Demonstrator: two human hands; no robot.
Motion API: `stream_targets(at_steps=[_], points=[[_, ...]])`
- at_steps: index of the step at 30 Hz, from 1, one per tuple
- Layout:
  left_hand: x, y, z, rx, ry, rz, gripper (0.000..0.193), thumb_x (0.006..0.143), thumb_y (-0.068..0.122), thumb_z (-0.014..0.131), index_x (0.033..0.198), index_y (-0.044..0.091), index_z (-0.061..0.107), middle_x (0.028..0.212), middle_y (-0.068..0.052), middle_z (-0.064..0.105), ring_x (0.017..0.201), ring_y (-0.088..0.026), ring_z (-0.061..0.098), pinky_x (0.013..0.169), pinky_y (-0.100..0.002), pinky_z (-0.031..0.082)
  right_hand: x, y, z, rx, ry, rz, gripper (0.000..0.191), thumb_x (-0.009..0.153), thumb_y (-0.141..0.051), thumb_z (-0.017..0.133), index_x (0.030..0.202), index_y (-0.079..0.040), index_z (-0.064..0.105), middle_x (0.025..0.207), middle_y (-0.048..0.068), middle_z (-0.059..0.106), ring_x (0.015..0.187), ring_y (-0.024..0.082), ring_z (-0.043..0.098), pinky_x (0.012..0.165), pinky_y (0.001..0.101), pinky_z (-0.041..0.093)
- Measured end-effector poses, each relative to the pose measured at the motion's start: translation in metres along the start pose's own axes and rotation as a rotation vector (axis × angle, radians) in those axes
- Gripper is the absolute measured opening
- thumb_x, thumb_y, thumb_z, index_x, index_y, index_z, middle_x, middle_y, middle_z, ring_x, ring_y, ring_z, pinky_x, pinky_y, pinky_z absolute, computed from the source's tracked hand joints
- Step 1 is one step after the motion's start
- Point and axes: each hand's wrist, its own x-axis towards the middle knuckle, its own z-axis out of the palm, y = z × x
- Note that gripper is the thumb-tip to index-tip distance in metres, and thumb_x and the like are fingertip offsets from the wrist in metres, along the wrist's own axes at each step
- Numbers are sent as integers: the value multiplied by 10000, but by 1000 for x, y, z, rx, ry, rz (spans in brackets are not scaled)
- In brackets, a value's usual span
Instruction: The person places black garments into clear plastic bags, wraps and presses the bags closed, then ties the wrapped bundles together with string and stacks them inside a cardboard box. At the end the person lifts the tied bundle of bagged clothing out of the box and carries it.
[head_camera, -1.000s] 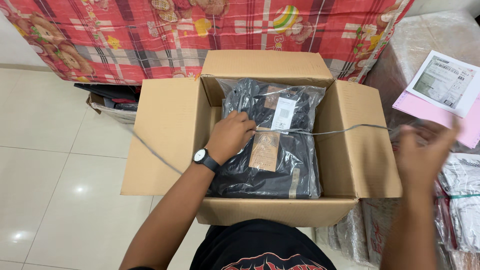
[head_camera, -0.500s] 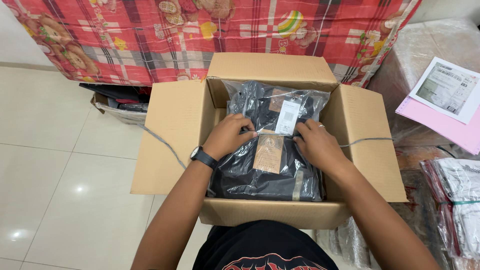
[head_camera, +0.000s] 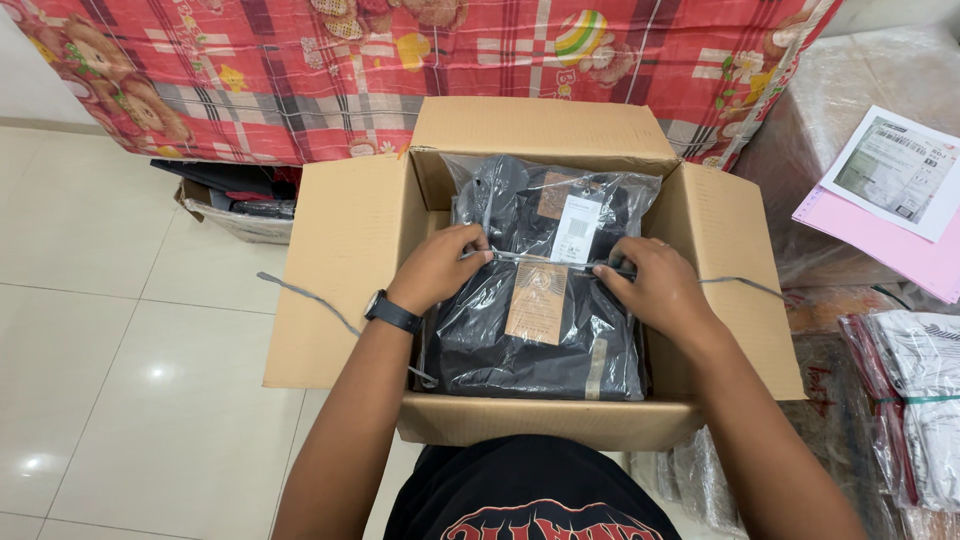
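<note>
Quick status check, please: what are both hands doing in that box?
Left hand and right hand both gripping grey string across black plastic-wrapped clothing bundle. Bundle sits inside open brown cardboard box. Nothing blocking.

The open box (head_camera: 350, 270) is matt brown corrugated cardboard. Inside it, glossy, crinkled clear plastic bags (head_camera: 540, 330) wrap dark cloth garments, with a brown paper tag (head_camera: 536, 303) and a white paper label (head_camera: 577, 229) showing through. A thin grey plastic strap (head_camera: 735, 283) crosses the bags. The floor (head_camera: 120, 360) is smooth, shiny pale tile. The wristwatch (head_camera: 393, 312) looks matt black.
</note>
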Motion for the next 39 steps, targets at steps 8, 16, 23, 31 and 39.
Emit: stream_targets(at_steps=[8,16,23,31,39], points=[[2,19,-4,114,-55,-148,184,923,218,681,1082,125,701,841,-197,713,776,-362,690,721,-440,529,2,3,-2,288,-192,86,202,897,-201,703,1030,-50,708,862,185,712,724,311,706,667,415,534],[0,23,7,171,57,160,94,843,86,641,929,47,634,921,-143,670,901,-374,655,776,-462,524,0,-2,4,169,-83,11,160,872,-144,703,973,-21,697,881,188,718,847,361,697,748,448,539],[2,25,19,125,-36,240,120,951,149,634,1033,63,616,985,-137,627,927,-373,637,785,-474,510,1,-3,7,193,-58,-25,189,896,-138,658,1056,-46,699,950,187,730,864,373,703,758,449,548],[-1,31,25,213,-32,203,148,1021,218,562,1096,98,606,1004,-120,598,876,-363,649,742,-489,508,4,-14,6,167,-98,40,209,883,-207,685,1021,-51,711,911,175,737,848,376,704,727,449,541],[-3,38,21,225,12,159,192,960,332,640,1030,162,695,923,-61,672,856,-322,675,694,-458,519,5,-18,3,397,-124,166,376,858,-322,724,1148,-89,673,712,172,656,672,322,666,629,425,515]])
